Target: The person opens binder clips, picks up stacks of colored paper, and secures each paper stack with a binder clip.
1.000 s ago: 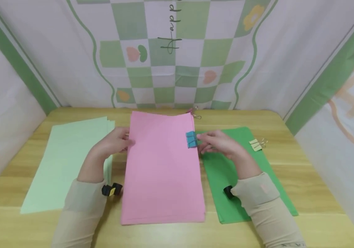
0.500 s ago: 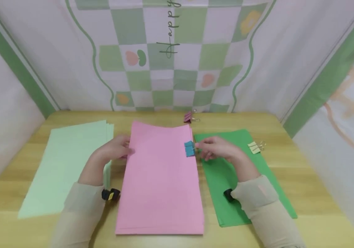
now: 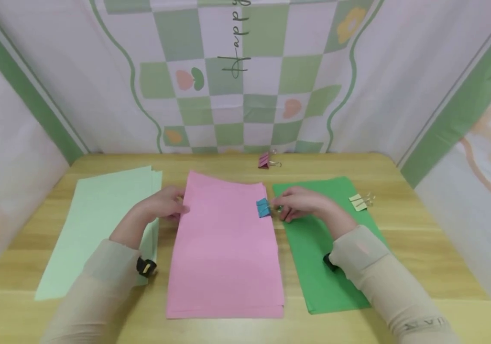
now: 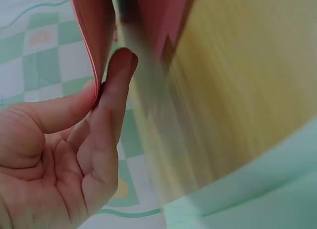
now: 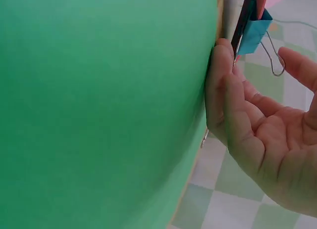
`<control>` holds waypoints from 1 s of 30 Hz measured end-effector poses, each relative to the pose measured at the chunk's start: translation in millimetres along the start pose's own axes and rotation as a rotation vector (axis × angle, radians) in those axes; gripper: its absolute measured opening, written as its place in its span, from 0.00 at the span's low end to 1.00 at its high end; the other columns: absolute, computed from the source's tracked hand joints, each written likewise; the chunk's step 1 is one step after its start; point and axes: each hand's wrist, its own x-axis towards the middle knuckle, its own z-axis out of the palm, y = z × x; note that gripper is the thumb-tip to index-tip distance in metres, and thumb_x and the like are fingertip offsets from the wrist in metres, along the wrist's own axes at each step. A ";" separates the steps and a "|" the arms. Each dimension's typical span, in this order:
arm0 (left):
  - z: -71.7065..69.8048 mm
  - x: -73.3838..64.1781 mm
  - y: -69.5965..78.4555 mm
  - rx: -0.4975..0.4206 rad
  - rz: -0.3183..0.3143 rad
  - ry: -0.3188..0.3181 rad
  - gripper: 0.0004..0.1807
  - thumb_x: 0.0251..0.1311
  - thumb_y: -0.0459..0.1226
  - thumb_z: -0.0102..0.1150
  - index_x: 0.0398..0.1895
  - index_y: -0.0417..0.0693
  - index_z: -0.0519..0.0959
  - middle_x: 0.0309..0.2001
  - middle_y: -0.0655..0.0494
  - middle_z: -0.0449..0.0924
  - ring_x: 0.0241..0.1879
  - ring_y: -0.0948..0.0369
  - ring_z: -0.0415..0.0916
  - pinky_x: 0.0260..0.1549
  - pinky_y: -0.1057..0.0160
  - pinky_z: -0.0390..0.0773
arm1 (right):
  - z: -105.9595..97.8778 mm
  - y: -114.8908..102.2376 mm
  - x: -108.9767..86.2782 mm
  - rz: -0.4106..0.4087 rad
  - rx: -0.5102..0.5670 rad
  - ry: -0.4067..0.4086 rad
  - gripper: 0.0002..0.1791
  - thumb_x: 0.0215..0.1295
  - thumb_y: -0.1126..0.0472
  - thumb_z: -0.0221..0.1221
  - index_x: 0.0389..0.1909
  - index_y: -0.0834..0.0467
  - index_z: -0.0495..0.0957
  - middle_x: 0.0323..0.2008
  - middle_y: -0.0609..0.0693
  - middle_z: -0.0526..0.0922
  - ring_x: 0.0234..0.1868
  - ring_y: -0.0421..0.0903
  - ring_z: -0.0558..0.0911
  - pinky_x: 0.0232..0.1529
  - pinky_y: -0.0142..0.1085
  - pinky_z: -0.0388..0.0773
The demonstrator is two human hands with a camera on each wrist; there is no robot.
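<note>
A stack of pink paper (image 3: pixel 228 258) lies in the middle of the table, its far end slightly raised. On its left edge, my left hand (image 3: pixel 165 203) pinches the sheets; in the left wrist view the thumb and fingers of the left hand (image 4: pixel 69 140) are on opposite sides of the pink sheets (image 4: pixel 94 36). A blue binder clip (image 3: pixel 263 208) sits on the stack's right edge. My right hand (image 3: pixel 301 203) is at its wire handles. In the right wrist view the right hand's thumb touches one handle of the blue clip (image 5: pixel 253 36), with fingers on the far side.
Light green paper (image 3: pixel 99 215) lies to the left. Dark green paper (image 3: pixel 310 253) is under my right forearm, with a pale yellow binder clip (image 3: pixel 358 202) on its right edge. A purple binder clip (image 3: pixel 264 160) stands behind the pink stack, near the curtain (image 3: pixel 258 105).
The pink stack's far end has come nearer and lower, uncovering the purple clip behind it. Both hands kept to its edges, and the blue clip stays on the right edge.
</note>
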 end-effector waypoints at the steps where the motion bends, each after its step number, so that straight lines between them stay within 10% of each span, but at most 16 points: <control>1: 0.2 0.9 -0.5 0.017 -0.002 0.009 0.11 0.64 0.28 0.53 0.48 0.30 0.76 0.20 0.58 0.71 0.19 0.65 0.66 0.22 0.69 0.70 | 1.0 -1.4 1.8 0.009 -0.010 -0.002 0.26 0.74 0.49 0.54 0.55 0.69 0.74 0.34 0.56 0.85 0.31 0.43 0.83 0.39 0.33 0.83; 8: -1.6 7.8 1.5 0.129 -0.040 0.058 0.08 0.65 0.30 0.57 0.41 0.31 0.77 0.28 0.49 0.81 0.24 0.63 0.77 0.27 0.66 0.78 | 5.7 -11.8 9.3 0.068 -0.079 0.027 0.26 0.75 0.47 0.51 0.51 0.69 0.76 0.27 0.53 0.82 0.25 0.42 0.80 0.32 0.33 0.83; 14: -1.9 7.2 -2.4 0.037 -0.064 0.046 0.06 0.65 0.28 0.57 0.35 0.31 0.73 0.33 0.40 0.84 0.28 0.57 0.85 0.36 0.58 0.87 | 6.0 -17.2 8.8 0.078 -0.135 0.035 0.28 0.77 0.45 0.47 0.49 0.69 0.76 0.24 0.54 0.81 0.23 0.43 0.79 0.32 0.36 0.83; 30: -7.6 0.8 -9.4 -0.040 -0.065 0.030 0.30 0.69 0.34 0.54 0.67 0.24 0.59 0.39 0.35 0.86 0.29 0.57 0.87 0.43 0.57 0.86 | -4.2 -14.8 11.0 0.079 -0.107 0.028 0.26 0.76 0.45 0.49 0.50 0.67 0.73 0.27 0.55 0.82 0.26 0.44 0.81 0.36 0.38 0.85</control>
